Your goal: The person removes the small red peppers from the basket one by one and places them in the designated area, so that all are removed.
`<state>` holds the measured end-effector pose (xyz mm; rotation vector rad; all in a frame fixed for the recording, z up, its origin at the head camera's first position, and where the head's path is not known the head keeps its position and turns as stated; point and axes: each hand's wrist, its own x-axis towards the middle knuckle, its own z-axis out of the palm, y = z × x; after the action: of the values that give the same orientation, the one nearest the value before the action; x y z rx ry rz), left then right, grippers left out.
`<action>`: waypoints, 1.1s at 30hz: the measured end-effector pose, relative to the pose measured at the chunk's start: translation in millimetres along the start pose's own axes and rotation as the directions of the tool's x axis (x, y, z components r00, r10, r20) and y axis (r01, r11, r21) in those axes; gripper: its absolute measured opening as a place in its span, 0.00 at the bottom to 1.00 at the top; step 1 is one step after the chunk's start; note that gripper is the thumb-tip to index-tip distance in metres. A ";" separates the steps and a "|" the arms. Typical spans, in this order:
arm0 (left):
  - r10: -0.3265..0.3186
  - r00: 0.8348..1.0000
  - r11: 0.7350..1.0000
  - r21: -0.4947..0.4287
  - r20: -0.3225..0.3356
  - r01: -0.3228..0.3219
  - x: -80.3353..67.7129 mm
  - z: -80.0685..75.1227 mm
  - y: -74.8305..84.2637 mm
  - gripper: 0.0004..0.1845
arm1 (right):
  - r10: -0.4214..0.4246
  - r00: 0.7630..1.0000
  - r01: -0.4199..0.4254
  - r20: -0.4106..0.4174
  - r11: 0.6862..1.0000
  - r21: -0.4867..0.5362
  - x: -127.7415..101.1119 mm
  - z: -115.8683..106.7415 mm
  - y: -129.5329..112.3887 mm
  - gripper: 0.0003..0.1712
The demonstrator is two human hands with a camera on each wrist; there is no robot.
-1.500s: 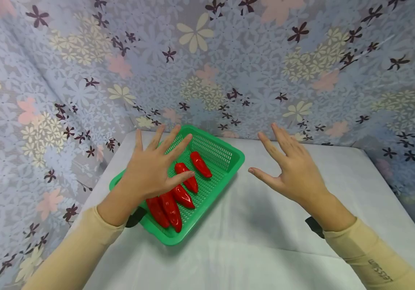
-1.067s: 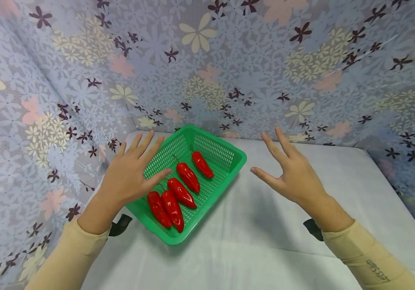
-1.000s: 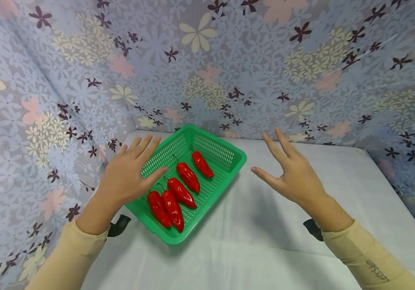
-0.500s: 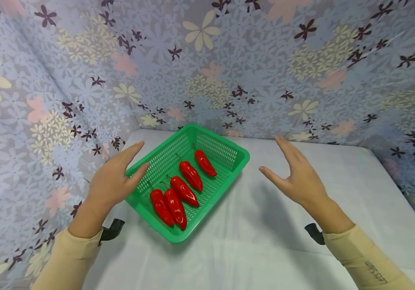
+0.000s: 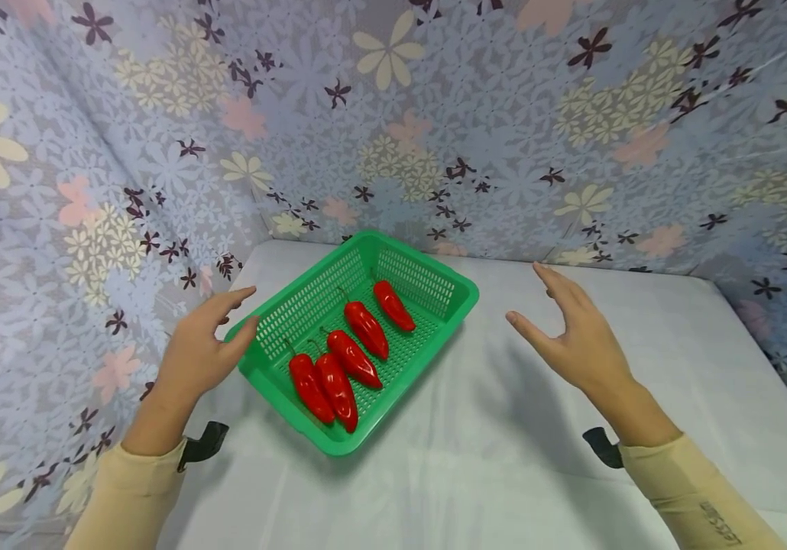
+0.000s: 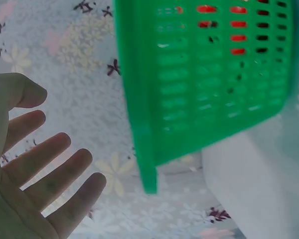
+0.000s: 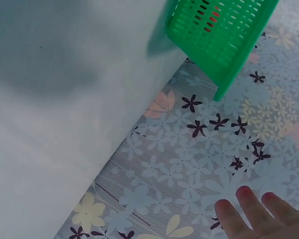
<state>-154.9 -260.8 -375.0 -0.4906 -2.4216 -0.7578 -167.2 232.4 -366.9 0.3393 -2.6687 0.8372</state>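
Note:
A green plastic basket (image 5: 428, 359) with slotted walls stands at an angle on the white table, left of centre in the head view. Several glossy red peppers (image 5: 354, 359) lie side by side on its mesh floor, stems toward the far left wall. My left hand (image 5: 197, 347) hovers beside the basket's left corner, thumb and fingers apart and holding nothing. In the left wrist view its fingers (image 6: 50, 169) are spread a short way from the basket's rim. My right hand (image 5: 582, 336) is held over the table to the right of the basket, thumb spread from the fingers, nothing in it.
The white-covered table (image 5: 490, 489) extends around the basket and to the right. Flower-patterned cloth (image 5: 503, 130) walls it in at the back, left and right. Black bands (image 5: 204, 445) sit at both wrists, above beige sleeves.
My left hand has moved from over the basket to its left side, uncovering the peppers, and turned edge-on. The right hand has shifted slightly right and lower. The basket stays put.

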 end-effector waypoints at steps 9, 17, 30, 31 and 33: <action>-0.185 0.983 0.981 -0.057 0.017 0.186 -16.7 -0.7 -17.5 0.22 | 0.056 0.998 -0.056 0.009 0.998 0.042 -1.7 0.8 2.8 0.47; -0.345 0.936 0.935 -0.061 0.076 0.350 -35.0 9.5 -29.6 0.25 | 0.110 0.994 -0.111 0.017 0.990 0.081 -2.4 4.0 4.0 0.47; -0.498 0.863 0.862 -0.058 0.089 0.503 -52.5 30.2 -36.2 0.31 | 0.104 0.995 -0.101 -0.007 0.977 0.189 2.2 15.4 3.9 0.45; -0.498 0.863 0.862 -0.064 0.084 0.503 -53.1 30.6 -35.8 0.30 | 0.105 0.994 -0.102 -0.006 0.975 0.198 2.5 16.2 3.9 0.45; -0.492 0.867 0.864 -0.079 0.076 0.497 -54.0 31.7 -35.6 0.29 | 0.110 0.994 -0.105 -0.008 0.971 0.216 2.8 17.8 3.5 0.44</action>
<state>-142.4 -278.5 -443.7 0.0971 -2.5992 -1.0874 -175.1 224.4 -381.4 0.2364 -2.6019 1.1608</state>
